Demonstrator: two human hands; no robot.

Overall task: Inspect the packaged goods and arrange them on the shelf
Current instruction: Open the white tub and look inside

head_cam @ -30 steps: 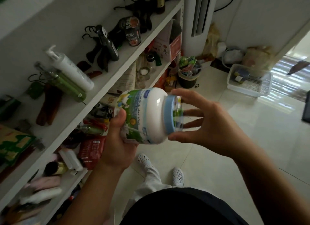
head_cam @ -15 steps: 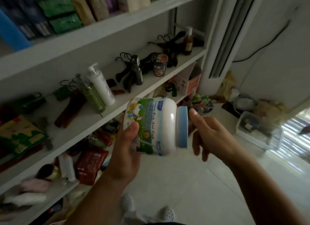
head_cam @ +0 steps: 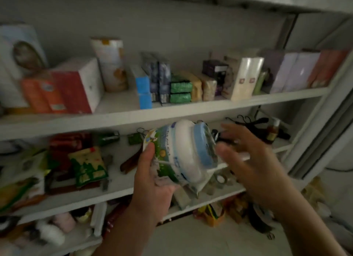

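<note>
One jar (head_cam: 183,150), white with a blue lid (head_cam: 204,145), is lying on its side in the air, just below the front edge of the shelf board (head_cam: 133,118) that is carrying boxes (head_cam: 242,78). Left hand (head_cam: 150,181) is gripping the labelled end, thumb on the label. Right hand (head_cam: 246,160) is spreading open beside the lid; blur hides whether it touches. Half a second ago it was cupping the lid and the view sat lower. Inspection is probably ending, with placing next.
</note>
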